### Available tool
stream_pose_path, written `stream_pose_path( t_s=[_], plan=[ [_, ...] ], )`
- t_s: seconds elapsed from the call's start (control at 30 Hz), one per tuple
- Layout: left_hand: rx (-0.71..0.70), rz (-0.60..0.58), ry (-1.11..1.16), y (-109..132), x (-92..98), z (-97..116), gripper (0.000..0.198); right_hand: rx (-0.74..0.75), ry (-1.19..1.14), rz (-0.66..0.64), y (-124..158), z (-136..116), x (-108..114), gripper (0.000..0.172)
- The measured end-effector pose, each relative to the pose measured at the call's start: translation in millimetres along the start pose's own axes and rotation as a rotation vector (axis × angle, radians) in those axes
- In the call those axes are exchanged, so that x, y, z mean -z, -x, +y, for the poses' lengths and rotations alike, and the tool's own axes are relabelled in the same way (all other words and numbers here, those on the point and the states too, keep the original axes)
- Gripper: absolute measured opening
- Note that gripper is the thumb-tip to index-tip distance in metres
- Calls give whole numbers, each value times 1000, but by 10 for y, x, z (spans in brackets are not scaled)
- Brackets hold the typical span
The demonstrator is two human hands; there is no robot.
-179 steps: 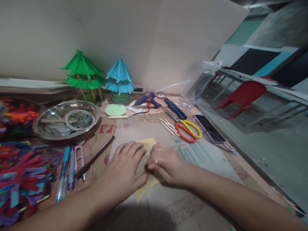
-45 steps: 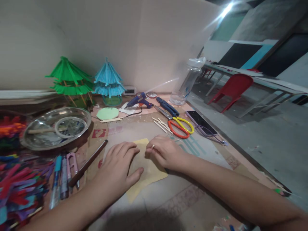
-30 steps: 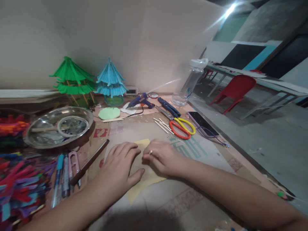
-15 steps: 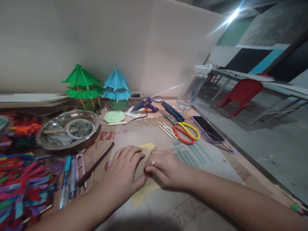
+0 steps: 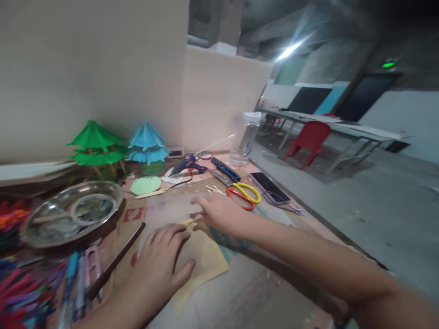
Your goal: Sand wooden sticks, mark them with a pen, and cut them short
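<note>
My left hand [image 5: 163, 260] lies spread on the left part of a yellow sheet of paper [image 5: 202, 253], its thumb apart from its fingers. Beyond the far edge of the sheet is my right hand [image 5: 222, 214], its thumb and fingertips bent together around what looks like a short thin wooden stick [image 5: 192, 214]; blur hides most of it. A few similar wooden sticks [image 5: 216, 189] lie just past that hand. Scissors with red and yellow handles [image 5: 242, 196] rest close to its right side.
A steel tray [image 5: 118, 201] and a brown pen [image 5: 118, 260] lie left. Behind stand green [image 5: 98, 146] and blue paper towers [image 5: 147, 141], a glue gun [image 5: 188, 165], a blue-handled tool [image 5: 226, 170] and a water bottle [image 5: 242, 144]. A phone [image 5: 270, 186] lies near the right edge.
My right hand has moved away from my left hand, forward past the paper, uncovering more of the sheet. The left hand stays on the paper. The view has swung to the right.
</note>
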State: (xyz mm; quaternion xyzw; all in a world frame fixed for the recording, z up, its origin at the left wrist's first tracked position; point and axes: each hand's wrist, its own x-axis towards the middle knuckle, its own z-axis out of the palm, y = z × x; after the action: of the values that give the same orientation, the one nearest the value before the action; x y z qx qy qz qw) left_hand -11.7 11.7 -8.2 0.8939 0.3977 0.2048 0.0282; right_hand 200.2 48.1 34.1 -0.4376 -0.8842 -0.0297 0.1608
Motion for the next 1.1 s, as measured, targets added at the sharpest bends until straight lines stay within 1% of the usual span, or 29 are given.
stream_pose_path(
  t_s=[0.03, 0.07, 0.13, 0.17, 0.23, 0.27, 0.33, 0.37, 0.43, 0.53, 0.6, 0.7, 0.8, 0.9, 1.0, 1.03, 1.07, 1.1],
  plan=[
    [-18, 28, -10, -7, -6, -27, 35, -45, -11, 19, -11, 58, 69, 45],
    [-34, 60, -21, -16, -10, -54, 34, -97, -35, 34, 6, 131, 153, 51],
    [-71, 97, -41, -31, -13, -100, 33, -296, -71, 63, 131, 328, 340, 53],
    [-93, 116, -50, -36, -13, -116, 33, -451, -75, 65, 234, 453, 428, 52],
    [-121, 149, -60, -37, -18, -134, 32, -636, -39, 99, 484, 743, 549, 49],
    [-123, 163, -61, -35, -24, -137, 31, -728, -22, 105, 612, 895, 574, 51],
    [-106, 176, -57, -29, -44, -137, 31, -892, -16, 70, 829, 1174, 552, 58],
    [-93, 178, -55, -26, -54, -135, 30, -946, -29, 45, 906, 1285, 515, 60],
    [-77, 166, -54, -21, -68, -130, 31, -1008, -52, 14, 994, 1432, 423, 62],
    [-68, 150, -48, -16, -67, -122, 31, -1042, -67, 7, 1003, 1496, 318, 67],
    [-65, 142, -40, -12, -59, -118, 31, -1058, -74, 20, 982, 1495, 295, 70],
    [-74, 135, -39, -3, -53, -111, 32, -1087, -126, 37, 975, 1492, 320, 72],
    [-76, 125, -57, 7, -54, -100, 32, -1086, -241, 35, 997, 1460, 370, 67],
    [-70, 108, -53, 14, -49, -81, 32, -1003, -363, 31, 998, 1316, 387, 69],
    [-71, 97, -41, 15, -39, -63, 32, -865, -402, 32, 952, 1055, 332, 81],
    [-69, 92, -38, 15, -36, -58, 32, -803, -391, 33, 930, 962, 299, 85],
    [-63, 88, -34, 13, -33, -54, 32, -719, -320, 46, 908, 876, 262, 87],
    [-55, 87, -28, 11, -30, -50, 32, -675, -241, 49, 887, 802, 223, 89]
  ],
)
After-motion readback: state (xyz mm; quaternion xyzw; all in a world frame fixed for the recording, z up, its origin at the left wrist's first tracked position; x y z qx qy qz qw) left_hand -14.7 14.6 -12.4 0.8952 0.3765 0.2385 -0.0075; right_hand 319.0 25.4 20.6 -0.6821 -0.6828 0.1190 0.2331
